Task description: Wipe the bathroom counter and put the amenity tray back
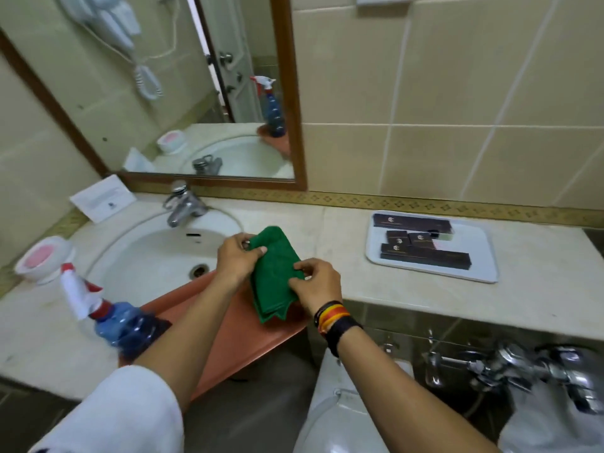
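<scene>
A folded green cloth (274, 276) hangs between both hands over the right rim of the sink. My left hand (238, 258) pinches its upper left edge. My right hand (316, 282), with bands on the wrist, grips its right edge. The white amenity tray (483, 253) lies on the beige counter (539, 289) to the right, near the tiled wall, holding several dark boxes (425, 256). Both hands are well left of the tray.
An orange tray (235, 341) rests across the sink's front edge with a blue spray bottle (127, 325) on it. The faucet (183, 204), a pink soap dish (44, 258) and a white card (103, 197) sit at the left. The toilet (343, 413) and pipes are below.
</scene>
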Demonstrator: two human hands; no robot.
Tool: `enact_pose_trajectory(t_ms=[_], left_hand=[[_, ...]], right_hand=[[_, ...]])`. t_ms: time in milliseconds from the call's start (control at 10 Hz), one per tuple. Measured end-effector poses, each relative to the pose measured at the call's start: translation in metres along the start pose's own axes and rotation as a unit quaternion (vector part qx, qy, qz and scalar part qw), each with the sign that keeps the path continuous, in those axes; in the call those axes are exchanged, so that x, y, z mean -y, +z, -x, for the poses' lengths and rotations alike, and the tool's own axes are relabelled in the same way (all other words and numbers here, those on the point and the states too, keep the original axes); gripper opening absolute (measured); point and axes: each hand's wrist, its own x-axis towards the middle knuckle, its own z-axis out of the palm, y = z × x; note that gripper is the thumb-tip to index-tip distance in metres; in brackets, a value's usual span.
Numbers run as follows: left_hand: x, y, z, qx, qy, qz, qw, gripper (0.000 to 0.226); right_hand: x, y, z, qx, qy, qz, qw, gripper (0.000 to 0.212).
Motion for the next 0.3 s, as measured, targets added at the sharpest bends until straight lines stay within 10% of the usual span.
enact_pose_trajectory(t_ms=[300], left_hand=[[0.027,-0.003,0.056,-0.065,0.214,-0.311,0.924,0.051]], right_hand=[[-0.004,0.000,0.038,-0.024,-0.159,0.272,0.949,0.030]])
